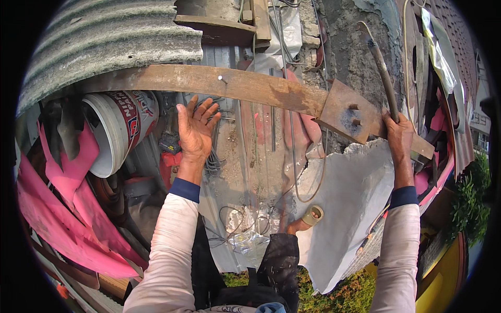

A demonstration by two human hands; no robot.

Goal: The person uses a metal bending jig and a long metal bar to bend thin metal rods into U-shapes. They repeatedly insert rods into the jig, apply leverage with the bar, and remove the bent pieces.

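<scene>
My right hand [400,134] is closed around the lower end of a dark rod [384,73] with a thin, bent tip. It is at the right end of a long wooden plank [250,87], beside a rusty plate [344,116] with two short pegs and a darkened patch. My left hand [198,125] is palm up, fingers apart and holding nothing, just below the plank. A nail [221,78] sticks up from the plank near those fingertips. Thin wires [213,163] lie beside my left wrist, partly hidden by it.
A white bucket [107,133] lies on its side at left, above pink sheeting [78,224]. Corrugated roofing [109,41] covers the upper left. A long bent rod [295,161] crosses the middle. A broken grey sheet [344,193] and a short pipe [313,215] are lower right.
</scene>
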